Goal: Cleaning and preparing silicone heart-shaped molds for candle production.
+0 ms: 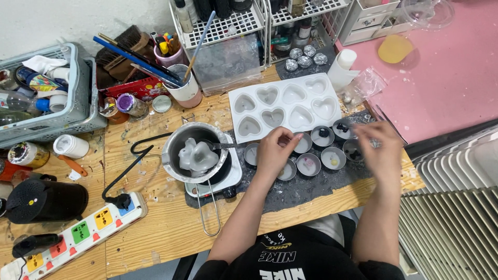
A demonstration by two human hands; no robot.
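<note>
L hand (274, 152): over the small round tins (309, 165), fingers (288, 136) pinched nearly closed at the tips; looks like a thin wick-like bit btwn them, too small to be sure.
R hand (382, 150): blurred, at 3 o'clock end of the tin cluster, fingers loosely curled; can't tell if holding anything.
Tins: two rows on a dark mat (311, 189), mid-right of bench (155, 218). Some w/ pale fill, a few at 1–2 o'clock w/ black bits inside.
Mold (285, 106): white heart tray, 12 o'clock of tins, just beside them; cavities look unfilled.
Pot (194, 151): metal, on a small white hotplate (228, 176), 9 o'clock of L hand. Holds grey-white lumpy mass, spoon (220, 146) resting in it. Wire handle sticks out toward 6 o'clock.
Power strip (78, 233): white w/ coloured sockets, 7 o'clock corner, black cord runs up to hotplate.
Cup (182, 85): brushes and sticks in it, 11 o'clock of pot.
Basket (78, 98): grey, far 9–10 o'clock, full of bottles.
Pink surface (446, 72): 1–2 o'clock, yellow disc (395, 49) on it.
</note>
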